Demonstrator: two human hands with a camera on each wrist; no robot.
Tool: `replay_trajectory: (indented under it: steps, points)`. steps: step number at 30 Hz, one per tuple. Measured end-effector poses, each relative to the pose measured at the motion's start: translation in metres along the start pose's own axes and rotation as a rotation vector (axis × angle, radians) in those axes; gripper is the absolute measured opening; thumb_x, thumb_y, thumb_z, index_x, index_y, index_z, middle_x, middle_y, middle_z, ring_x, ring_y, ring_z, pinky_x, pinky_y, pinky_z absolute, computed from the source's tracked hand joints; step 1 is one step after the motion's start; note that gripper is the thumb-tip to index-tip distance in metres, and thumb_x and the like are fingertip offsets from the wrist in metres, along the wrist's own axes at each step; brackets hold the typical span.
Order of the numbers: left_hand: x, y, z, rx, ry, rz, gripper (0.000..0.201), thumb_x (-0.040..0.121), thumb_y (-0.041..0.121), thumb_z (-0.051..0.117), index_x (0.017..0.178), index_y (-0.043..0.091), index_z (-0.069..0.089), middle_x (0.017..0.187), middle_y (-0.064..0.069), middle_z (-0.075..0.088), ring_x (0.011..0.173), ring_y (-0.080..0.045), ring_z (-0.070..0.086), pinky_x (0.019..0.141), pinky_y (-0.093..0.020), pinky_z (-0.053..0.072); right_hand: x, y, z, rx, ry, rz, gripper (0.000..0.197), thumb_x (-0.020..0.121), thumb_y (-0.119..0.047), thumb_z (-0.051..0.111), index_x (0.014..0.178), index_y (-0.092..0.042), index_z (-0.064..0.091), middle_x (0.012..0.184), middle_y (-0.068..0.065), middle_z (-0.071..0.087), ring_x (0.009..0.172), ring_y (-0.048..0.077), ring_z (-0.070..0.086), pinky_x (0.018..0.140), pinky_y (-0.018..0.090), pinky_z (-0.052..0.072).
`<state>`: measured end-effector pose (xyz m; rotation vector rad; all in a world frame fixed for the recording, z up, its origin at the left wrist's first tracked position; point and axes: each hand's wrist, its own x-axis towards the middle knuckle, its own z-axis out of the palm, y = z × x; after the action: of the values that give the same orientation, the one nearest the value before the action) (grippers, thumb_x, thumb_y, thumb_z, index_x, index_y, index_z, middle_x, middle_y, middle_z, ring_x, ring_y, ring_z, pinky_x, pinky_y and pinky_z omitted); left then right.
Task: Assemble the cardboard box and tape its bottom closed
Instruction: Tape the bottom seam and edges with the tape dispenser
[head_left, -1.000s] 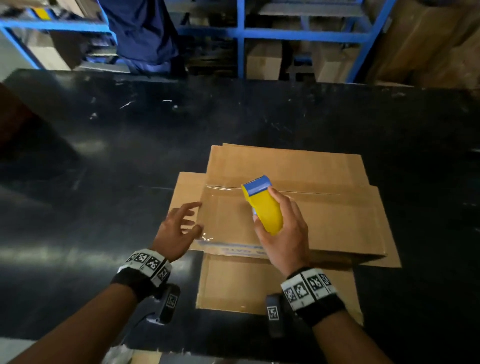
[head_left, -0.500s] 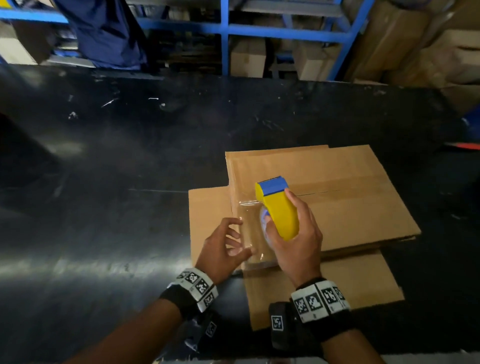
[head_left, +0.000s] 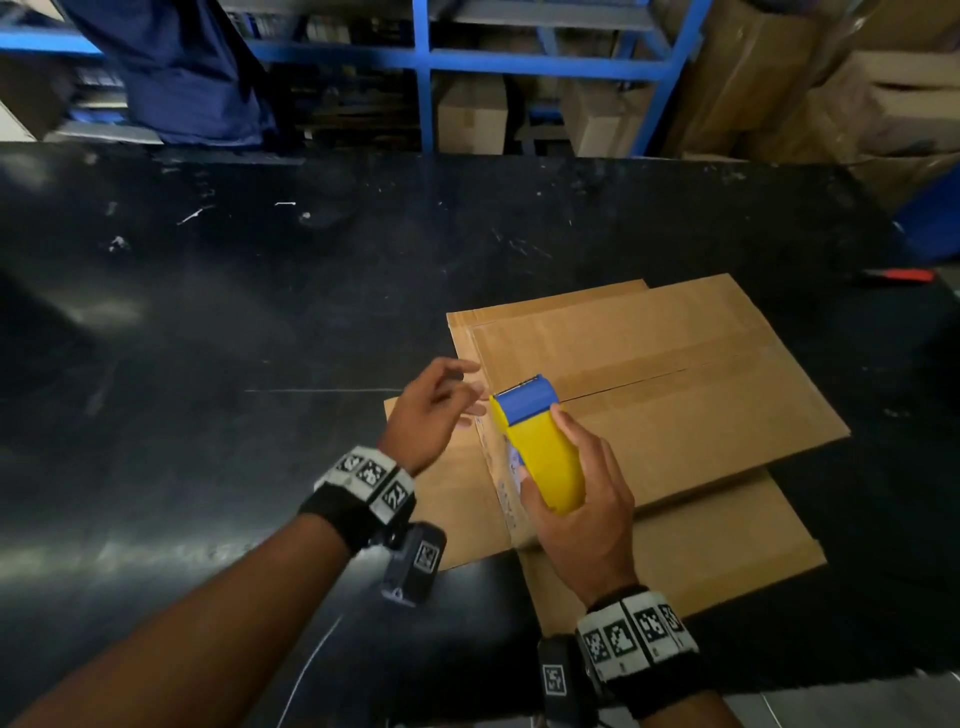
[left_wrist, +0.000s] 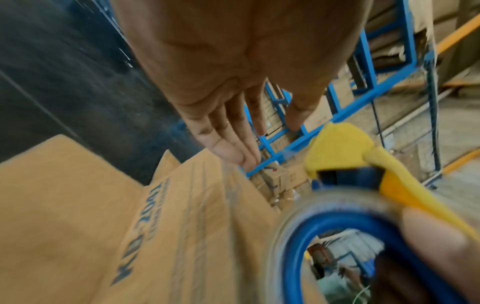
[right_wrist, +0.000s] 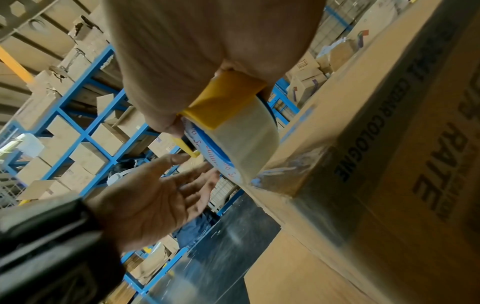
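The brown cardboard box (head_left: 675, 395) lies bottom-up on the black table (head_left: 260, 338), its two flaps meeting in a seam. My right hand (head_left: 582, 499) grips a yellow and blue tape dispenser (head_left: 540, 447) at the box's left edge, at the end of the seam. In the right wrist view the clear tape roll (right_wrist: 241, 139) touches the box corner (right_wrist: 298, 181), where tape is stuck down. My left hand (head_left: 431, 410) hovers just left of the dispenser head, fingers spread and holding nothing. The left wrist view shows the straight fingers (left_wrist: 228, 127) beside the dispenser (left_wrist: 337, 148).
Loose cardboard flaps (head_left: 675, 561) lie flat on the table under the box, toward me. Blue shelving (head_left: 426, 78) with cartons stands past the far edge, and a person in dark blue (head_left: 182, 67) is there. A red object (head_left: 904, 275) lies at the table's right.
The box has turned on the table. The dispenser has moved from over the box top to its left edge. My left hand has lifted off the taped side and opened.
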<state>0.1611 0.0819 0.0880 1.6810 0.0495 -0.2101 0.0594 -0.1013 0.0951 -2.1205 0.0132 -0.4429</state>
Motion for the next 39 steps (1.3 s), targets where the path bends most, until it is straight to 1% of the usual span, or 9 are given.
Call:
replay_trajectory:
  steps: [3,5,10,19,22,24,28,35,39]
  points:
    - [0.017,0.028,0.000,-0.021,-0.198,-0.123,0.018,0.097,0.022,0.067,0.114,0.020,0.066,0.094,-0.002,0.075,0.084,-0.012,0.070,0.068,-0.024,0.057,-0.005,-0.005,0.001,0.009,-0.010,-0.016,0.067,0.080,-0.036,0.072,0.143,-0.030,0.049,0.107,-0.004,0.055,0.092,0.011,0.059,0.068,0.038,0.055]
    - [0.023,0.036,0.000,-0.049,-0.294,-0.136,0.021,0.094,0.015,0.071,0.114,0.018,0.066,0.082,-0.002,0.076,0.075,-0.009,0.070,0.064,-0.021,0.055,-0.008,-0.005,0.001,0.012,-0.014,-0.016,0.067,0.081,-0.037,0.072,0.143,-0.030,0.049,0.104,-0.004,0.054,0.088,0.014,0.059,0.064,0.040,0.054]
    - [0.033,0.038,-0.007,-0.003,-0.341,-0.085,0.031,0.089,-0.001,0.073,0.116,0.012,0.066,0.073,0.000,0.078,0.071,-0.005,0.072,0.061,-0.018,0.054,-0.010,-0.007,0.000,0.006,-0.014,-0.014,0.067,0.083,-0.040,0.071,0.144,-0.033,0.046,0.104,-0.004,0.053,0.086,0.015,0.059,0.061,0.038,0.054]
    - [0.060,0.048,-0.010,0.216,-0.402,-0.010,0.034,0.085,0.006,0.079,0.116,0.015,0.067,0.077,-0.005,0.079,0.072,-0.009,0.071,0.069,-0.022,0.053,-0.002,-0.024,0.005,-0.082,-0.006,0.075,0.071,0.081,-0.038,0.076,0.144,-0.039,0.044,0.109,-0.009,0.053,0.096,0.004,0.057,0.073,0.029,0.055]
    - [0.087,0.059,-0.018,0.206,-0.345,0.033,0.033,0.085,0.006,0.080,0.113,0.017,0.067,0.084,-0.010,0.080,0.076,-0.017,0.076,0.073,-0.030,0.055,0.001,-0.029,0.002,-0.110,0.010,0.086,0.071,0.082,-0.035,0.077,0.144,-0.037,0.044,0.111,-0.008,0.055,0.098,0.004,0.057,0.078,0.030,0.055]
    - [0.113,0.068,-0.032,0.218,-0.278,0.056,0.033,0.085,0.008,0.080,0.113,0.020,0.067,0.085,-0.009,0.080,0.076,-0.017,0.076,0.074,-0.034,0.057,0.000,-0.030,-0.005,-0.123,0.005,0.094,0.069,0.083,-0.039,0.074,0.144,-0.040,0.043,0.111,-0.012,0.053,0.100,0.002,0.057,0.076,0.028,0.056]
    - [0.158,0.071,-0.048,0.301,-0.256,0.028,0.036,0.085,0.008,0.079,0.116,0.020,0.066,0.088,-0.009,0.081,0.086,-0.021,0.078,0.095,-0.052,0.058,0.000,-0.033,-0.013,-0.156,-0.010,0.122,0.069,0.082,-0.053,0.067,0.144,-0.045,0.039,0.110,-0.018,0.049,0.098,-0.002,0.056,0.068,0.021,0.054]
    - [0.186,0.039,-0.034,0.396,-0.229,-0.029,0.040,0.082,0.018,0.083,0.116,0.028,0.065,0.091,-0.001,0.081,0.096,-0.017,0.076,0.101,-0.047,0.055,0.026,-0.031,0.003,-0.154,-0.030,0.187,0.068,0.083,-0.046,0.072,0.144,-0.042,0.041,0.105,-0.013,0.051,0.091,0.002,0.057,0.069,0.030,0.058]
    - [0.197,0.020,-0.033,0.390,-0.221,-0.076,0.038,0.081,0.017,0.084,0.114,0.027,0.065,0.093,-0.004,0.081,0.096,-0.022,0.077,0.100,-0.047,0.056,0.038,-0.027,0.012,-0.162,-0.050,0.209,0.067,0.083,-0.044,0.071,0.143,-0.040,0.042,0.106,-0.010,0.053,0.090,0.002,0.057,0.070,0.028,0.057]
